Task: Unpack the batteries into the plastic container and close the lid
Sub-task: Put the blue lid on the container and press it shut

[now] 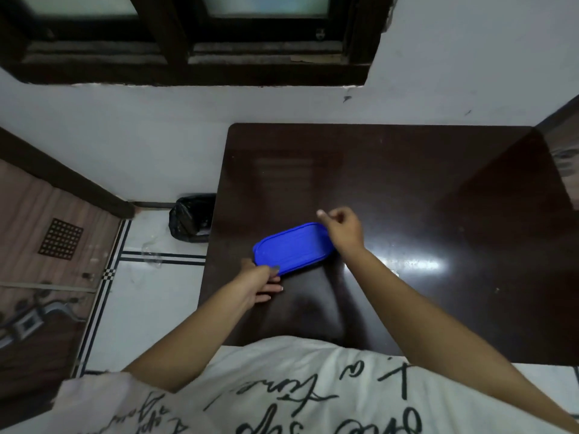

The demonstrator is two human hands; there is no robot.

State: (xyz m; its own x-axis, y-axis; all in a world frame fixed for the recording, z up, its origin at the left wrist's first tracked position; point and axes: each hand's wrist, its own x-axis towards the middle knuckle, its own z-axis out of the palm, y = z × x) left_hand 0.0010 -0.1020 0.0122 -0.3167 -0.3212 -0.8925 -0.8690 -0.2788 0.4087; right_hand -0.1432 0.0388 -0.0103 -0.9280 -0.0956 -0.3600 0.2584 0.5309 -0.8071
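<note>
A plastic container with a blue lid (293, 247) on top lies on the dark glossy table (407, 183), near its left front part. My left hand (261, 281) grips the container's near left end, thumb on the lid's edge and fingers beneath. My right hand (343, 228) hovers at the far right end of the lid, fingers loosely curled and holding nothing that I can see. No batteries or packaging are in view; what the container holds is hidden by the lid.
A black-lined waste bin (192, 219) stands on the tiled floor left of the table. A bed (47, 245) with a patterned cover fills the left side. A white wall and a dark window frame lie behind the table.
</note>
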